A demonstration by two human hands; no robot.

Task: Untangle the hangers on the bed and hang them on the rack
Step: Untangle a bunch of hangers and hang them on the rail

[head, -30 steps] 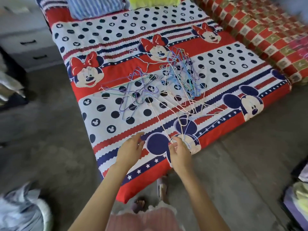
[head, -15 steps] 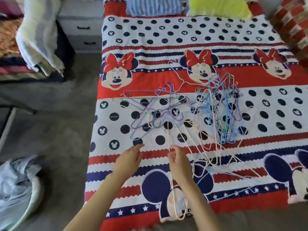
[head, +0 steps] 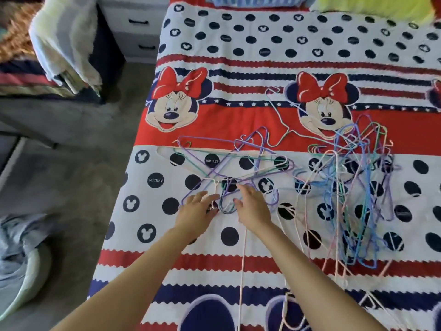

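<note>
Two tangles of thin wire hangers lie on the bed (head: 262, 39), which has a red, white and blue cartoon-mouse sheet. The left tangle (head: 226, 163) is purple, green and white. The larger right tangle (head: 358, 187) is blue, purple, green and pink. My left hand (head: 198, 211) reaches with straight fingers onto the near end of the left tangle, by its hooks. My right hand (head: 253, 206) lies beside it, fingers stretched over the same hooks. A long pink hanger wire (head: 242, 283) runs from under my right palm toward me. No rack is in view.
White drawers (head: 138, 32) stand left of the bed head, beside furniture draped with a pale cloth (head: 64, 39). A basket of bluish clothes (head: 19, 259) sits on the grey floor (head: 71, 163) at lower left. Yellow-green (head: 370, 5) and striped pillows lie at the bed head.
The view has moved closer and along the bed. Both hands have reached forward from the near edge onto the left tangle's hooks. My right hand no longer pinches the pink wire's top.
</note>
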